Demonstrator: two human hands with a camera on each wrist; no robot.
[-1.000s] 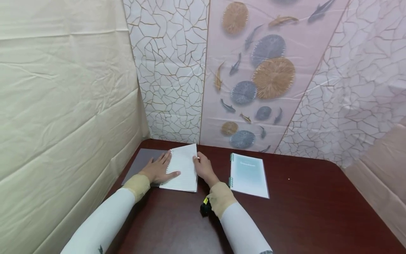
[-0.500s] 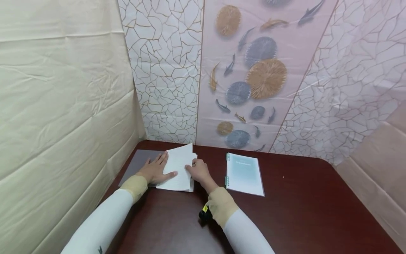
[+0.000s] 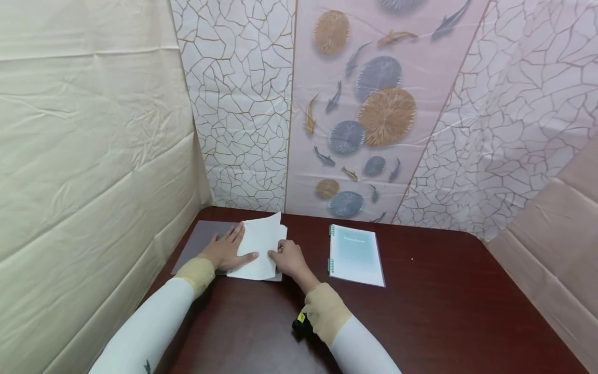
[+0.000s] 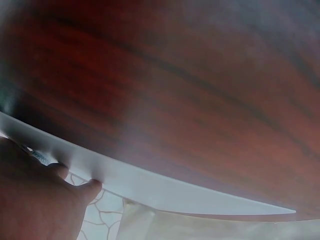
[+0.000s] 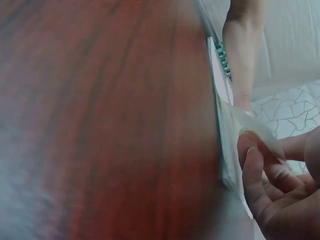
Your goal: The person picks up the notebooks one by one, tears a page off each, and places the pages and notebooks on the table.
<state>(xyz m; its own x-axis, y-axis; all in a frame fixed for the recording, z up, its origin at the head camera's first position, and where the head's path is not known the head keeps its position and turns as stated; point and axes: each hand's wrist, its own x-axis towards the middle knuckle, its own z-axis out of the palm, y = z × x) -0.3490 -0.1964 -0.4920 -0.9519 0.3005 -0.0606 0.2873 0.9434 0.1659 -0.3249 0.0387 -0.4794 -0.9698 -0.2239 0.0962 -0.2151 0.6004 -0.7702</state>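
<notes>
An open spiral notebook (image 3: 259,239) lies on the table, its ruled white page facing up and its grey cover (image 3: 200,236) folded out to the left. Spread fingers of my left hand (image 3: 226,252) rest flat along its bound side, the thumb on the page. At the right edge my right hand (image 3: 289,258) pinches a lifted page, its fingers curled. In the right wrist view that page (image 5: 234,131) bends up between thumb and fingers, and green rings (image 5: 223,60) show farther off. The left wrist view shows part of my left hand (image 4: 40,200) above the grey cover's edge.
A second ring-bound notebook (image 3: 356,257) with a pale teal cover lies to the right. Under my right wrist is a small black object (image 3: 299,326) with a yellow patch. The dark red table (image 3: 444,311) meets patterned cloth at the back and plain cloth at the sides.
My right hand has moved slightly left with the pinched page, lifting and bending it so the sheets beneath show at the right edge. My left hand stays on the notebook.
</notes>
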